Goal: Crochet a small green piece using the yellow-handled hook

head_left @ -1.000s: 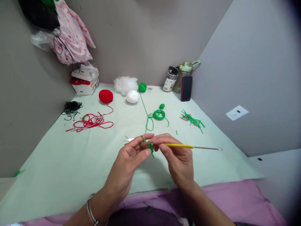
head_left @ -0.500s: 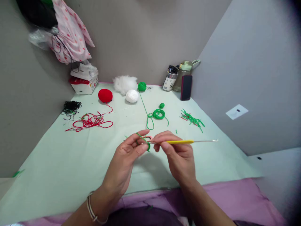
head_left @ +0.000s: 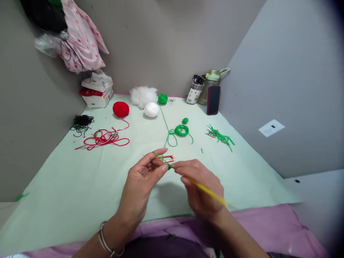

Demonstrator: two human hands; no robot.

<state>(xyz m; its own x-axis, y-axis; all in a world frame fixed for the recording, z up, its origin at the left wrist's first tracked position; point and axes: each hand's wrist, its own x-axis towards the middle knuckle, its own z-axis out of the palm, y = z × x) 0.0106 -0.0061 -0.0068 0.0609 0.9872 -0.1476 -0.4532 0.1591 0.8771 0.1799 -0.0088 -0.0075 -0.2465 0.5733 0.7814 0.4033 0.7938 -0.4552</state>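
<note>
Between thumb and fingers, my left hand [head_left: 142,175] pinches a small green crochet piece [head_left: 169,167], mostly hidden by the fingertips. A strand of green yarn [head_left: 161,156] runs over the left index finger and down to the piece. My right hand [head_left: 202,184] is closed around a crochet hook with a yellow handle [head_left: 208,191]; its back end slants down to the right and is blurred. The working tip meets the green piece at the left fingertips, too small to make out. Just beyond the fingers lies an orange-pink ring-shaped tool [head_left: 170,158], seemingly scissors or a clip.
Behind the hands lie coiled green yarn [head_left: 182,130], a green ball [head_left: 162,99], a white ball [head_left: 151,110] and fluffy stuffing [head_left: 143,96]. Leftward are a red ball [head_left: 120,109], loose red yarn [head_left: 104,139] and black yarn [head_left: 82,123]. Green scraps [head_left: 220,137], a phone [head_left: 213,100] and a bottle [head_left: 211,86] stand rightward.
My right hand has tilted the hook from nearly level to slanting, its back end swinging down. The green strand now stretches straight from the left index finger to the piece.
</note>
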